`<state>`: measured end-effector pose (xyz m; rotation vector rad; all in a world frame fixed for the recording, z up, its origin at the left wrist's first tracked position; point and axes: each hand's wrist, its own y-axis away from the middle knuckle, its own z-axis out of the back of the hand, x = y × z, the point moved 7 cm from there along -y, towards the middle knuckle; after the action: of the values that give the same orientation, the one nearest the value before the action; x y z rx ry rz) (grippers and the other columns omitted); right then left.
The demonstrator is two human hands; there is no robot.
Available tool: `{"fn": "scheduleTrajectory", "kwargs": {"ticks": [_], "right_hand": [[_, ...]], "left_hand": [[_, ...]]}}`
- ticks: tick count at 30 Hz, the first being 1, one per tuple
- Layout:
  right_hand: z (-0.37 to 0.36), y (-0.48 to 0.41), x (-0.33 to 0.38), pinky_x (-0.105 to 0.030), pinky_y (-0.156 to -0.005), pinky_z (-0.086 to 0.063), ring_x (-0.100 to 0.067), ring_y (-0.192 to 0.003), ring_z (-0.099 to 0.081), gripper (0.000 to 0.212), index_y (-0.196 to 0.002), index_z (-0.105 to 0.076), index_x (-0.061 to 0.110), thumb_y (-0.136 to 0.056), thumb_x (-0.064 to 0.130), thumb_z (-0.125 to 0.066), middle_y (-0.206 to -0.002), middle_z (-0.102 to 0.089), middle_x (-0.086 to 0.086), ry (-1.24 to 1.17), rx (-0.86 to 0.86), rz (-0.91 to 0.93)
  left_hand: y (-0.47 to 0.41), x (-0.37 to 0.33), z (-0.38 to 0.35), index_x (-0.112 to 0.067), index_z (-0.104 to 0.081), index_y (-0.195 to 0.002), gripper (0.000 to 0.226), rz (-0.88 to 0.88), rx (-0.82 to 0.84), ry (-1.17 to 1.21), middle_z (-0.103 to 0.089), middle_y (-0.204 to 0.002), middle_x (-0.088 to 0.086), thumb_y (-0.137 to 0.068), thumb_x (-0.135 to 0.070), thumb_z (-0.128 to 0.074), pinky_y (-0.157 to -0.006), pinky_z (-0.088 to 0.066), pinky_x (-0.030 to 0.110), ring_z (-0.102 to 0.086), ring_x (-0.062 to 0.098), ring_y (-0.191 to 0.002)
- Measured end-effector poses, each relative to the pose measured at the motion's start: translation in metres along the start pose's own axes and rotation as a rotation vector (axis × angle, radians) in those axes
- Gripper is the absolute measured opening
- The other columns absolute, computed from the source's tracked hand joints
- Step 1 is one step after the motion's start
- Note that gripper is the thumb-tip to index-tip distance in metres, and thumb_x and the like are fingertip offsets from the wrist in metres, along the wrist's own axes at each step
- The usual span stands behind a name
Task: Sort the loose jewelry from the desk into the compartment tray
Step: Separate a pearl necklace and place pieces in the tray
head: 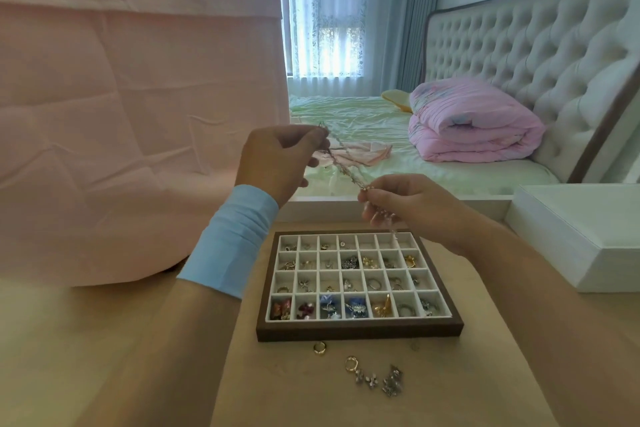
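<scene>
Above the compartment tray [360, 331]: beaded chain [346, 168], being stretched between left hand [277, 156] and right hand [412, 204], both pinching it, probably straightening it before stowing.

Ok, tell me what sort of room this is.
Most likely a bedroom: a bed with a tufted headboard, a folded pink quilt on it, and a curtained window behind.

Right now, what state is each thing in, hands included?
compartment tray: flat on desk, most compartments filled
chain: held in the air above tray
left hand: pinches chain's upper end
right hand: pinches chain's lower end
gold ring: loose on desk before tray
silver pieces: loose on desk, unsorted
</scene>
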<state>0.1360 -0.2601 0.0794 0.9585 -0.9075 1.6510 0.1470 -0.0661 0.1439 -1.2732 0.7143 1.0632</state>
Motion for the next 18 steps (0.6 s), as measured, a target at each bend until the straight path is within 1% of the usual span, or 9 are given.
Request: {"fn": "scheduleTrajectory", "kwargs": {"ticks": [3,5,6,7,9,11,13,15,18], "right_hand": [[0.008,-0.014,-0.01,-0.03,-0.083,-0.053,-0.017,-0.078,-0.067,0.016,-0.094,-0.076,0.011,-0.099,0.018,-0.063,-0.085,-0.077,-0.003,0.024,-0.081,0.02],[0.01,-0.023,-0.014,-0.027,-0.085,-0.05,-0.012,-0.082,-0.068,0.015,-0.091,-0.078,0.015,-0.097,0.023,-0.067,-0.085,-0.077,0.002,0.122,-0.128,0.034],[0.01,-0.027,-0.017,-0.026,-0.082,-0.049,-0.004,-0.08,-0.067,0.014,-0.09,-0.078,0.018,-0.096,0.026,-0.068,-0.08,-0.076,0.008,0.177,-0.141,0.034],[0.009,-0.031,-0.019,-0.025,-0.077,-0.046,0.003,-0.072,-0.063,0.014,-0.088,-0.078,0.02,-0.095,0.028,-0.069,-0.074,-0.072,0.013,0.227,-0.15,0.031],[0.009,-0.038,-0.024,-0.024,-0.071,-0.041,0.01,-0.061,-0.056,0.014,-0.088,-0.078,0.021,-0.095,0.03,-0.069,-0.068,-0.066,0.016,0.308,-0.165,0.034],[0.009,-0.041,-0.027,-0.025,-0.069,-0.043,0.008,-0.058,-0.057,0.014,-0.089,-0.078,0.022,-0.095,0.031,-0.069,-0.067,-0.066,0.014,0.341,-0.165,0.04],[0.007,-0.041,-0.032,-0.025,-0.068,-0.05,0.002,-0.056,-0.06,0.014,-0.088,-0.077,0.022,-0.095,0.032,-0.069,-0.063,-0.067,0.012,0.328,-0.153,0.032],[0.005,-0.041,-0.037,-0.025,-0.067,-0.052,-0.005,-0.058,-0.065,0.013,-0.087,-0.076,0.022,-0.095,0.03,-0.069,-0.061,-0.069,0.01,0.317,-0.141,0.021],[0.003,-0.043,-0.043,-0.03,-0.073,-0.057,-0.011,-0.064,-0.071,0.01,-0.088,-0.076,0.022,-0.095,0.027,-0.071,-0.067,-0.073,0.007,0.313,-0.141,0.017]], "left_hand": [[-0.004,0.016,-0.009,-0.019,-0.077,-0.099,0.015,0.045,0.02,0.066,-0.076,-0.085,-0.008,-0.092,-0.026,-0.065,-0.051,-0.053,0.026,-0.07,0.014,-0.071],[-0.007,0.026,-0.02,-0.018,-0.076,-0.102,0.016,0.094,0.065,0.148,-0.077,-0.087,-0.006,-0.093,-0.023,-0.064,-0.048,-0.05,0.024,-0.07,0.015,-0.068],[-0.008,0.029,-0.024,-0.017,-0.075,-0.103,0.016,0.111,0.087,0.179,-0.077,-0.088,-0.005,-0.093,-0.022,-0.064,-0.048,-0.049,0.023,-0.069,0.014,-0.067],[-0.01,0.033,-0.028,-0.017,-0.075,-0.102,0.015,0.123,0.107,0.197,-0.077,-0.089,-0.004,-0.094,-0.022,-0.063,-0.048,-0.049,0.022,-0.069,0.013,-0.067],[-0.014,0.039,-0.034,-0.016,-0.075,-0.102,0.016,0.139,0.138,0.215,-0.077,-0.09,-0.001,-0.094,-0.022,-0.063,-0.051,-0.051,0.024,-0.069,0.013,-0.068],[-0.017,0.045,-0.038,-0.014,-0.075,-0.099,0.015,0.144,0.159,0.223,-0.077,-0.089,0.002,-0.093,-0.021,-0.063,-0.055,-0.053,0.025,-0.069,0.013,-0.068],[-0.02,0.052,-0.041,-0.012,-0.075,-0.096,0.015,0.154,0.165,0.238,-0.076,-0.087,0.005,-0.093,-0.019,-0.063,-0.059,-0.055,0.026,-0.068,0.013,-0.068],[-0.022,0.06,-0.045,-0.008,-0.075,-0.094,0.014,0.168,0.166,0.254,-0.074,-0.083,0.006,-0.093,-0.017,-0.063,-0.063,-0.057,0.027,-0.066,0.014,-0.067],[-0.023,0.068,-0.051,-0.004,-0.073,-0.094,0.013,0.183,0.183,0.276,-0.073,-0.079,0.006,-0.091,-0.014,-0.065,-0.069,-0.06,0.027,-0.066,0.015,-0.069]]}}
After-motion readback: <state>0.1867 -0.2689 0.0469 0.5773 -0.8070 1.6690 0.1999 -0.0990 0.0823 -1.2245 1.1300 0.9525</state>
